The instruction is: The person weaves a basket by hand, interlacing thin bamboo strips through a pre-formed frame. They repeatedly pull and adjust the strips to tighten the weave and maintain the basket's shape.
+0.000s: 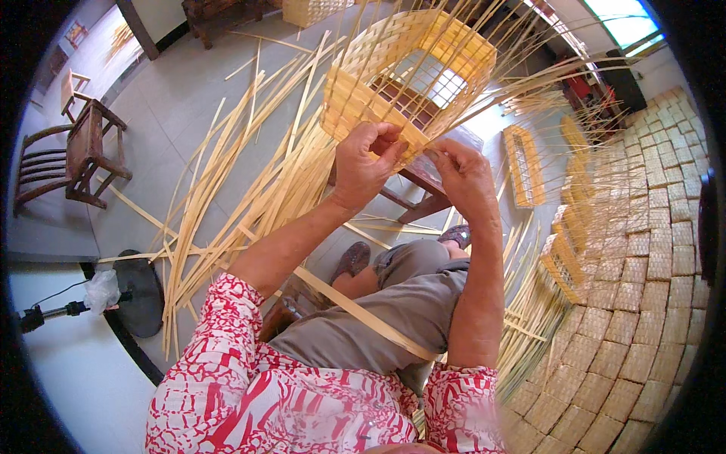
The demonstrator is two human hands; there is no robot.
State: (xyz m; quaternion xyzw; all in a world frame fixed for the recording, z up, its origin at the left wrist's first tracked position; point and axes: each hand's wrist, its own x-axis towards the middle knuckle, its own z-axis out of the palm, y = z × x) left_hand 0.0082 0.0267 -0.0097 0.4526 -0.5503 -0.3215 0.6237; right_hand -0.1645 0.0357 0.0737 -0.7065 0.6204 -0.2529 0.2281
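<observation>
A yellow woven bamboo-strip basket [355, 98] is tilted in front of me, its openwork bottom showing and long loose stakes fanning out from its edges. My left hand [370, 163] pinches its near lower edge between thumb and forefinger. Just to the right, my right hand [463, 178] is closed at the same corner, its fingertips pinched on what looks like a thin strip; the fingers partly hide it. A dark wooden stool [431, 204] stands beneath the basket. One wide flat strip [370, 321] lies across my lap.
Many loose bamboo strips [219, 204] are spread over the floor to the left. A wooden chair [91, 151] and a round black stand base [141, 293] are farther left. On the right are several part-woven baskets [523, 166] and a big stack of woven pieces [628, 318].
</observation>
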